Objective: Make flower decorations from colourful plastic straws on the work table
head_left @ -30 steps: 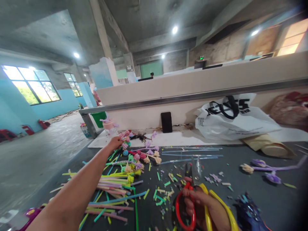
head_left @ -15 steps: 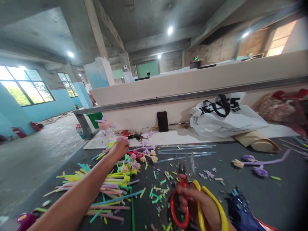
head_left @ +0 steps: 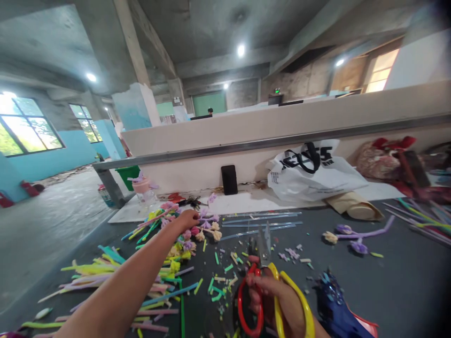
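My left hand (head_left: pixel 188 220) reaches over a pile of small twisted flowers (head_left: pixel 186 245) in purple, pink, cream and yellow. Its fingers are curled together among them; whatever they grip is hidden. In my right hand (head_left: pixel 259 291) is a pair of scissors (head_left: pixel 264 249) with a red loop and a yellow loop, blades pointing away from me and slightly apart. Under my left forearm lie many loose coloured stems (head_left: pixel 158 300). Small green, yellow and cream clippings (head_left: pixel 218 293) are scattered beside the scissors. A purple stem with flowers (head_left: pixel 366 233) lies off to the right.
Clear strips (head_left: pixel 260 218) lie behind the scissors. A black phone (head_left: pixel 229 180) leans on the partition, left of a white bag (head_left: pixel 310 178). A pink-lidded bottle (head_left: pixel 143 190) stands at the back left. A dark blue object (head_left: pixel 336 300) sits at front right.
My left hand has moved right across the flower pile, towards the purple flowers. My right hand still holds the scissors. The whole view has shifted a little to the right.
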Tool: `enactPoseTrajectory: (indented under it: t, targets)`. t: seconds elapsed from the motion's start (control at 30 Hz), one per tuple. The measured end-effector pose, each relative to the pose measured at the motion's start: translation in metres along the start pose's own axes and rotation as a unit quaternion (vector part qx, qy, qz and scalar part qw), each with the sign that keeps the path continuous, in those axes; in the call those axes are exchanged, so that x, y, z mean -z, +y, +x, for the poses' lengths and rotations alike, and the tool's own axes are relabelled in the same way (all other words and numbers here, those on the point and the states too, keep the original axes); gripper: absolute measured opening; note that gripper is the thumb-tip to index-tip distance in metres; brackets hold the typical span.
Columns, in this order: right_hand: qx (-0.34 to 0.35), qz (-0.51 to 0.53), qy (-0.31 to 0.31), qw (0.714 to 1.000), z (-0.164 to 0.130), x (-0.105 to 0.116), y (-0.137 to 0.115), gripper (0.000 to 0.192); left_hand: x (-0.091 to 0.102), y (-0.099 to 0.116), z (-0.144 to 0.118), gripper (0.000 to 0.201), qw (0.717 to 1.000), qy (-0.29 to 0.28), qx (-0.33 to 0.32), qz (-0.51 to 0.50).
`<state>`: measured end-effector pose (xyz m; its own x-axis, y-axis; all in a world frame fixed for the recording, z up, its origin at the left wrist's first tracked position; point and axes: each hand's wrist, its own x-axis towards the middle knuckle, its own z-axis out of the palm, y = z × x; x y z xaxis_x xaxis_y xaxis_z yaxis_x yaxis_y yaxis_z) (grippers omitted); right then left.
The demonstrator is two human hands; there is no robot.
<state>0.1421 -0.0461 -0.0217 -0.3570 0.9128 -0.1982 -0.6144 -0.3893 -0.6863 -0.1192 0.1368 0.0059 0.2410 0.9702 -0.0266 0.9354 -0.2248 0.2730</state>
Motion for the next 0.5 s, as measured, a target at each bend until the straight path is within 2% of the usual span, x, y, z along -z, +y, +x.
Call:
enactPoseTrajectory:
  t: [0.07, 0.17, 0.23, 0.3, 0.4, 0.47, 0.5]
  targets:
    - [-0.001, 0.0, 0.002, 1.0, 0.0, -0.001, -0.001, 0.016, 0.007, 0.007, -0.002, 0.03, 0.999, 0.02, -0.005, -0.03]
    - [0.007, 0.011, 0.002, 1.0, -0.001, -0.002, -0.001, 0.022, 0.029, 0.023, -0.011, 0.026, 0.994, 0.066, -0.023, -0.088]
    - [0.015, 0.014, 0.002, 1.0, -0.002, -0.003, -0.001, 0.028, 0.046, 0.039, -0.023, 0.02, 0.984, 0.098, -0.041, -0.14]
    - [0.027, 0.013, -0.002, 1.0, -0.003, -0.003, 0.001, 0.034, 0.054, 0.061, -0.041, 0.016, 0.969, 0.12, -0.058, -0.206]
    - [0.05, 0.002, -0.006, 0.999, -0.004, -0.003, 0.003, 0.038, 0.044, 0.101, -0.078, 0.018, 0.945, 0.102, -0.077, -0.301]
    - [0.063, -0.006, -0.007, 0.998, -0.005, -0.003, 0.003, 0.03, 0.023, 0.124, -0.104, 0.02, 0.927, 0.077, -0.08, -0.358]
    - [0.067, -0.01, -0.01, 0.998, -0.006, -0.004, 0.003, 0.024, 0.011, 0.133, -0.116, 0.018, 0.9, 0.06, -0.058, -0.427]
